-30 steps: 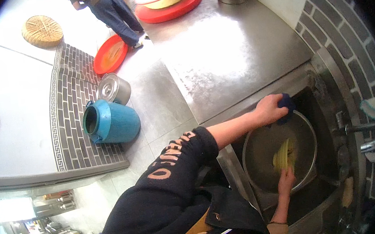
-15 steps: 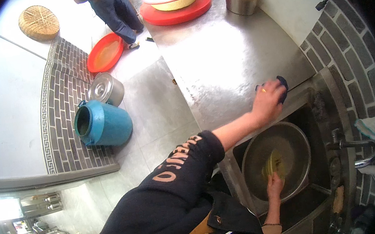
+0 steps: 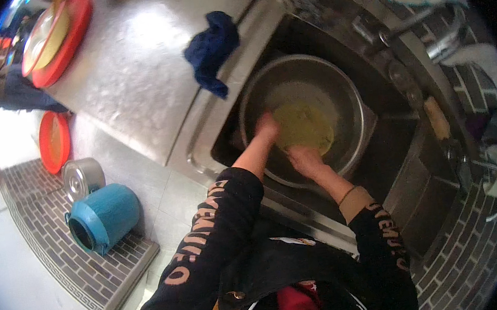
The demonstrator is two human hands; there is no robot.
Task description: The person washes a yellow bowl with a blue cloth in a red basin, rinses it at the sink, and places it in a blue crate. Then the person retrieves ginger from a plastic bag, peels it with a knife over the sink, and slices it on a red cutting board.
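Note:
A large round metal basin sits in the sink, and both my hands are inside it. In it is a round, shallow yellow-green dish, blurred and facing up. My right hand is closed on the dish's near edge. Close to the dish's left edge is my left hand, its fingers smeared by motion, so whether it touches the dish does not show. A crumpled dark blue cloth lies by itself where the metal counter meets the sink edge.
The metal counter stretches to the left, with a red round tray at its far end. A faucet reaches in from the right. On the floor are a blue can, a lidded pot and a red tub.
My left hand has let go of the dark blue cloth and moved into the basin beside my right. The yellow-green dish, tilted before, now faces up. The whole view has turned.

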